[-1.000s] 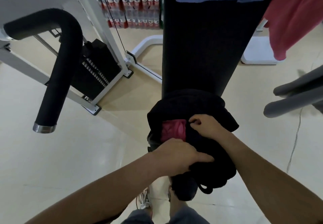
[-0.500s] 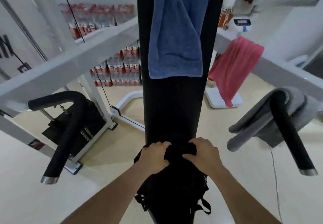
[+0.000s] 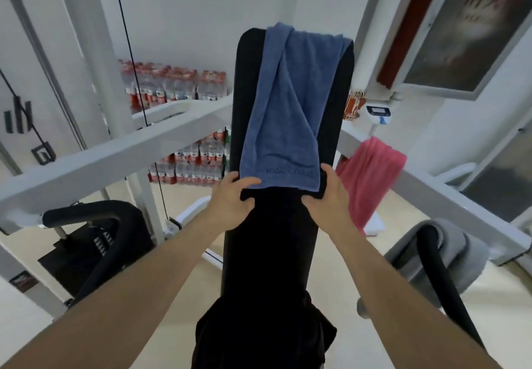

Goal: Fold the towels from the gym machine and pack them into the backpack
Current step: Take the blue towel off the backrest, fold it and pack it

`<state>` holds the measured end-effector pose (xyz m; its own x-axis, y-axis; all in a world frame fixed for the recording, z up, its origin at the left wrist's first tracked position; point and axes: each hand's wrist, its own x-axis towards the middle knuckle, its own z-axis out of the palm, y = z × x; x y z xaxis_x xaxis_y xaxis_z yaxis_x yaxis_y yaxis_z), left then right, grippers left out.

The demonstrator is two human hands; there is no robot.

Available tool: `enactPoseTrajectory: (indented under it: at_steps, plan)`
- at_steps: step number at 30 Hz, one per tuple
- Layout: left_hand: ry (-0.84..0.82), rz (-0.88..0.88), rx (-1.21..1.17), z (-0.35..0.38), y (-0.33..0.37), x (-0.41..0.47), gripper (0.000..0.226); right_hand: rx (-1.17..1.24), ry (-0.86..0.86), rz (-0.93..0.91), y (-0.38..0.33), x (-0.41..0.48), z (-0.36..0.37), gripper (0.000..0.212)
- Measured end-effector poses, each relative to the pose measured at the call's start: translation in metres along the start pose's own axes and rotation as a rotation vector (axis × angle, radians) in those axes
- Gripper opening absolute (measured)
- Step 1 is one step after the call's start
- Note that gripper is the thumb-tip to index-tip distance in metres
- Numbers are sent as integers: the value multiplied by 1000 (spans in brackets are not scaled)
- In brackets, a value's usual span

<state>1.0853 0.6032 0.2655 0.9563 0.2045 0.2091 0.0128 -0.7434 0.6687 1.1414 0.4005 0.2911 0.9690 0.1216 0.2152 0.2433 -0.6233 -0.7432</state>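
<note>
A blue towel (image 3: 290,115) hangs over the top of the gym machine's black back pad (image 3: 264,239). My left hand (image 3: 233,196) pinches the towel's lower left corner, thumb on top. At the lower right corner, my right hand (image 3: 325,193) closes its fingers around the hem. The black backpack (image 3: 259,337) sits below at the foot of the pad, between my forearms. A pink towel (image 3: 371,178) hangs from the machine's right arm. A grey towel (image 3: 460,259) is draped over the right padded handle.
The white machine frame (image 3: 115,152) crosses left and right of the pad. A black padded handle (image 3: 86,216) curves at the left, above the weight stack (image 3: 86,256). Packs of water bottles (image 3: 172,86) are stacked by the back wall.
Both hands left the backpack and rose up the pad to the blue towel's lower corners. The view tilted upward, so the backpack now lies at the bottom edge.
</note>
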Motion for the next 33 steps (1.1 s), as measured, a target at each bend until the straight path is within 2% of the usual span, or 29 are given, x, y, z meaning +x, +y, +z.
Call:
enactPoseTrajectory:
  at_steps: [2,4,6,9,11,13,16,18,20,22,24,25,28,30,31,33]
  plan:
    - [45,-32,-36,1,5,25,44,-2,-8,31,-10,29,-4,64]
    - [-38,-127,-118,3,7,44,45,23,-74,103,-10,51,-1,65]
    - [-122,-137,-133,9,4,52,42,70,-169,147,-2,65,10,54]
    - [84,-138,-63,19,-9,63,39,71,-133,79,5,69,24,28]
    - [185,-183,-71,20,-11,70,47,85,-131,70,5,63,29,29]
    - [175,-188,-46,18,-7,77,46,-25,-141,7,11,58,33,32]
    - [99,-164,14,17,2,68,36,-191,-179,-106,25,40,40,24]
    - [78,-168,15,15,1,46,26,-300,-262,-74,40,25,45,20]
    - [-44,-172,50,16,-9,14,33,-455,-438,33,56,8,48,19]
    - [-221,-90,93,17,-21,-19,43,-623,-678,112,62,-9,46,14]
    - [-290,-51,113,11,-28,-48,45,-698,-837,134,57,-24,37,24]
    - [-270,-30,86,7,-28,-60,45,-689,-875,141,50,-32,29,28]
    - [-156,33,-10,-7,-20,-86,32,-663,-874,112,28,-59,2,36]
    - [-102,84,19,-23,-3,-99,11,-657,-820,-31,4,-83,-17,50]
    - [-84,123,31,-30,6,-104,9,-550,-780,-86,-13,-97,-25,55]
    - [-90,217,28,-41,22,-117,19,-184,-742,-129,-55,-130,-31,73]
